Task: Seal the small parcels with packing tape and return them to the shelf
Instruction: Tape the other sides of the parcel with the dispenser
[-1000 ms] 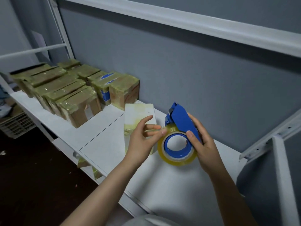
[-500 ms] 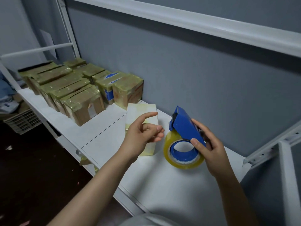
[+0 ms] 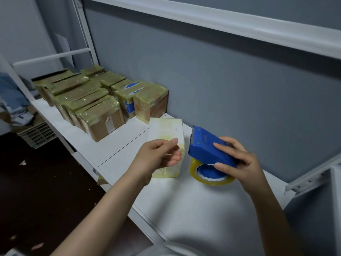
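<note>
A small white parcel (image 3: 167, 129) with yellowish tape on it lies on the white shelf (image 3: 186, 202). My left hand (image 3: 156, 157) hovers over its near half, fingers curled, pinching what looks like the loose end of clear tape. Just right of the parcel, my right hand (image 3: 239, 163) grips a blue tape dispenser (image 3: 206, 148), whose yellowish tape roll (image 3: 212, 179) rests on the shelf. Its toothed edge points toward the parcel. Several taped brown parcels (image 3: 96, 102) stand packed together at the far left of the shelf.
A grey wall backs the shelf, and a white beam (image 3: 221, 24) of the upper shelf runs overhead. A white upright post (image 3: 335, 200) stands at the right. On the dark floor at left sits a plastic crate (image 3: 36, 135) with clothes and paper above it.
My left hand drew back leftward from the tape roll, over the parcel. My right hand tipped the dispenser flatter and set the roll down on the shelf.
</note>
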